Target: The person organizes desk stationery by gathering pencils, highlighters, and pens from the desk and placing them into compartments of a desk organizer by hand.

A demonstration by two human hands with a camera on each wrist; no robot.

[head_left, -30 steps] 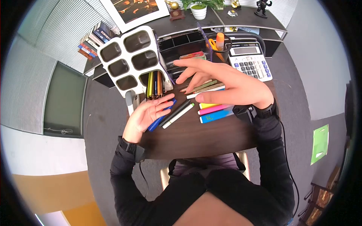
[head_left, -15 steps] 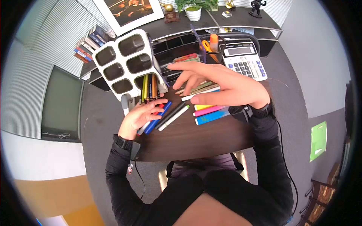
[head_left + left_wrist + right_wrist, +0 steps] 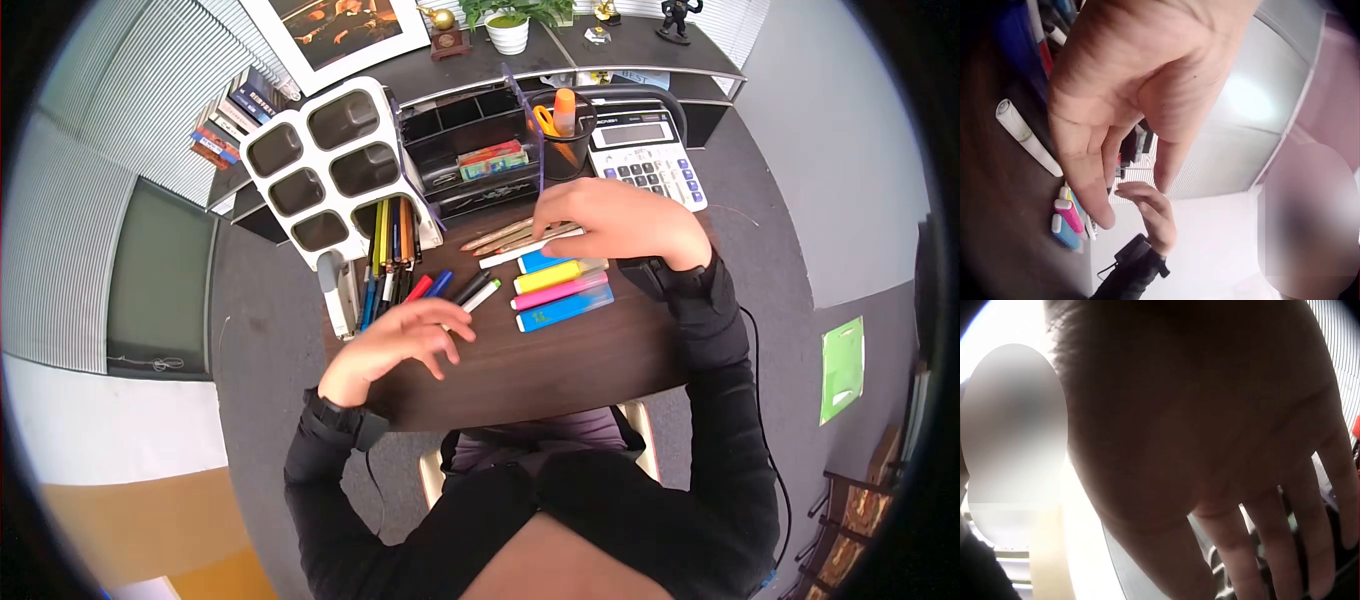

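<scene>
The left hand [image 3: 402,345] hovers over the dark desk beside a white pen with a green end [image 3: 484,297], fingers spread and bent, holding nothing. In the left wrist view the left hand [image 3: 1129,81] shows nothing between its fingers, with a white pen [image 3: 1027,137] below. The right hand [image 3: 622,222] hangs over the upper ends of the highlighters, thumb and fingers loosely bent and empty. A yellow highlighter [image 3: 548,277], a pink one [image 3: 550,292] and a blue one [image 3: 566,308] lie side by side. Palm and spread fingers of the right hand [image 3: 1210,425] fill the right wrist view.
A white six-compartment holder [image 3: 284,170] stands at the left, pencils [image 3: 396,232] in its lower right compartment. Beside it are a stapler [image 3: 338,292], a red pen [image 3: 419,288] and a blue pen [image 3: 439,284]. Behind are a black organizer [image 3: 460,135], a mesh cup [image 3: 570,150] and a calculator [image 3: 648,150].
The left hand has moved from beside the pencils toward the desk's front, uncovering pens near the stapler. The right hand has drawn back rightward, its fingers now more bent, uncovering the organizer and another blue highlighter.
</scene>
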